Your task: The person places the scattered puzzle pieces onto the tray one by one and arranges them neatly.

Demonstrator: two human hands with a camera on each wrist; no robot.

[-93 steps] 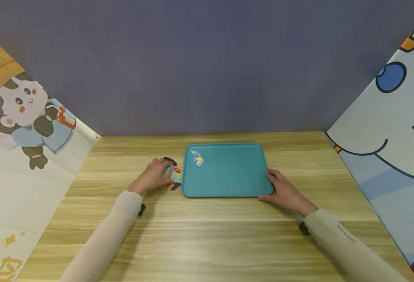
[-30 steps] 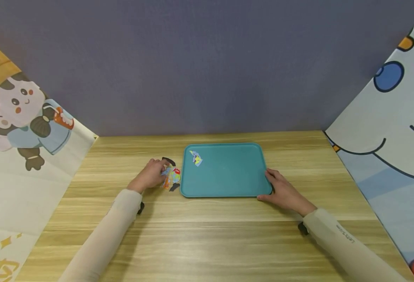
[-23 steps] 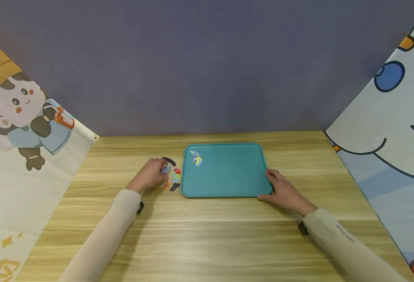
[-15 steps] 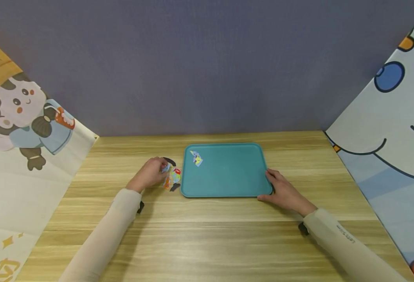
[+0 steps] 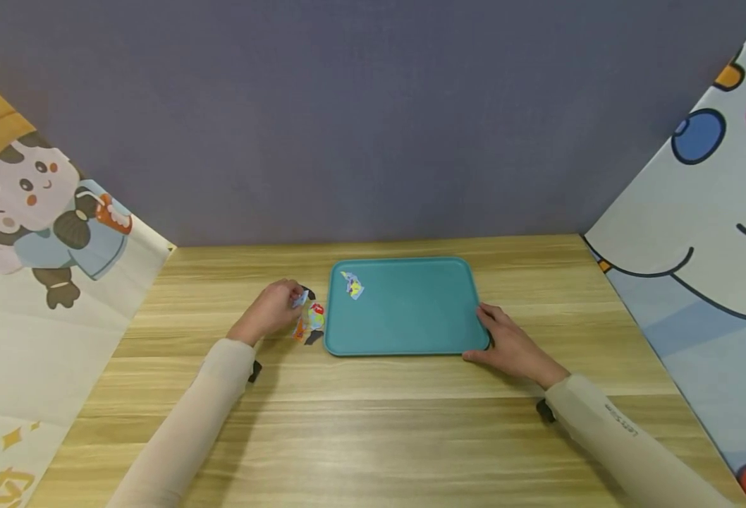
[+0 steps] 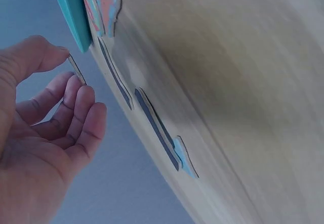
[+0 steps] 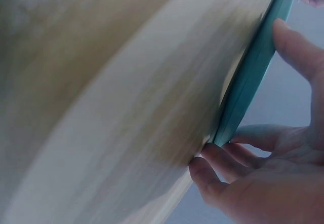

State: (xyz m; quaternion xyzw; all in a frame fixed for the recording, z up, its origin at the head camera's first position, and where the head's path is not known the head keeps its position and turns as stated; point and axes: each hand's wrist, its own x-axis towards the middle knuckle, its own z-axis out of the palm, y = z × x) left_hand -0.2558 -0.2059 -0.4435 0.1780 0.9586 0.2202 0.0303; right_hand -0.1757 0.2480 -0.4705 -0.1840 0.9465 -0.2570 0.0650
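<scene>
In the head view my left hand is raised slightly over several loose puzzle pieces left of the tray. Thumb and fingertips pinch a thin light-blue puzzle piece, which shows edge-on in the left wrist view. Beneath and beside it lie a red-and-green piece, an orange piece and dark pieces. My right hand grips the near right corner of the teal tray, thumb at the front edge and fingers along the right side. One lilac-and-yellow piece lies in the tray's far left corner.
The wooden table meets a grey-blue back panel. Side panels with cartoon prints stand at left and right. In the left wrist view, dark strips and a blue piece lie flat on the table.
My left hand has gone from reaching down among the pieces to lifting the light-blue puzzle piece slightly off the table. The right hand and tray have stayed put.
</scene>
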